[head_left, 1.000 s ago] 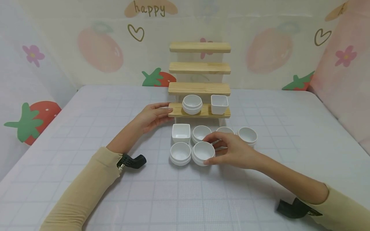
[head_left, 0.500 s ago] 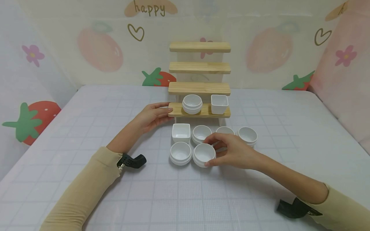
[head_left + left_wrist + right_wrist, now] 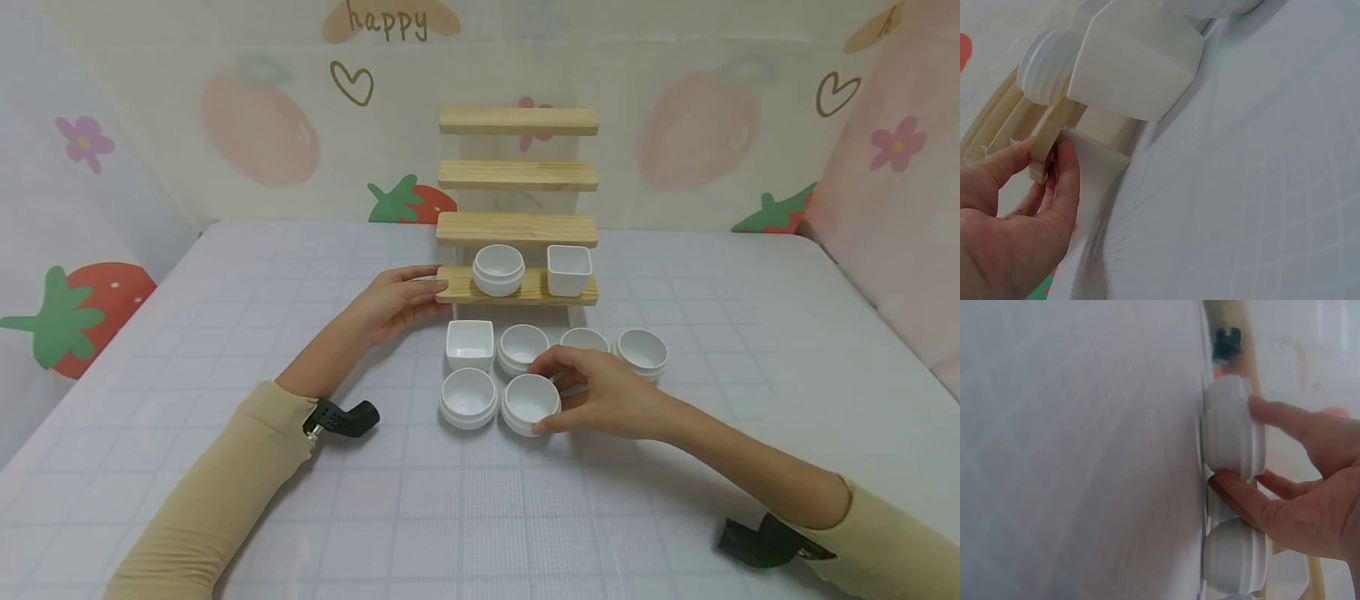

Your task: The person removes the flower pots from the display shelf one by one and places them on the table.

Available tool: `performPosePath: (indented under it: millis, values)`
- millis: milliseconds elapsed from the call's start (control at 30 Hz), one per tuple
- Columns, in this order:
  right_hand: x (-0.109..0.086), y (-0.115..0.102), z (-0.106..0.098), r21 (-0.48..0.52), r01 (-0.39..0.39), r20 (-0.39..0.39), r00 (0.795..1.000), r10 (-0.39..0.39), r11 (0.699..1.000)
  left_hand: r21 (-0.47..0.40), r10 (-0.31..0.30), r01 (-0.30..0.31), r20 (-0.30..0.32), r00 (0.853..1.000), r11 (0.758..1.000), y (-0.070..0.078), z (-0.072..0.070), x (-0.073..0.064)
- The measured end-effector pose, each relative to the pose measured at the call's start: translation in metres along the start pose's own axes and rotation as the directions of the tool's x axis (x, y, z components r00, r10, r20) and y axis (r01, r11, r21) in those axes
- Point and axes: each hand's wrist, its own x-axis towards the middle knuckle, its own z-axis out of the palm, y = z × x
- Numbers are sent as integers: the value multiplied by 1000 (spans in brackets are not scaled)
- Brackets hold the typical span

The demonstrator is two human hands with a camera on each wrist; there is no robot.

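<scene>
My left hand (image 3: 392,307) pinches the left end of the lowest board (image 3: 459,287) of a tiered wooden shelf; the left wrist view shows thumb and fingers (image 3: 1067,178) on either side of it. With thumb and fingers my right hand (image 3: 618,393) grips a small round white bowl (image 3: 531,404) at the front of the group. That bowl (image 3: 1233,440) appears to rest upright on the table in the right wrist view. To its left, a small gap away, sits another round white bowl (image 3: 468,399). On the lowest board stand a round bowl (image 3: 498,272) and a square cup (image 3: 569,272).
Behind the front bowls are a square white bowl (image 3: 470,345) and round bowls (image 3: 523,350), one of them (image 3: 585,338) partly hidden by my right hand, another (image 3: 642,353) at the far right. Higher boards (image 3: 517,229) rise towards the printed backdrop (image 3: 480,83).
The round bowl in my right hand has shifted slightly towards me and to the right, parting from its left neighbour. My left hand stays on the shelf board.
</scene>
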Motion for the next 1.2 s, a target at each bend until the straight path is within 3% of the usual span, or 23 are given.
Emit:
performPosePath:
  millis: [533,767,1200]
  values:
    - [-1,-2,-3,-8,4,17,1000,-4,1000,-10,5,-5,11,1000,1000,0,0,0]
    - [-5,-10,-12,-20,43,22,999,-42,999,-4,4,-4,4,1000,1000,-1,0,1]
    - [1,-20,-28,-21,21,30,999,-21,1000,-1,-10,10,-11,1000,1000,1,0,0]
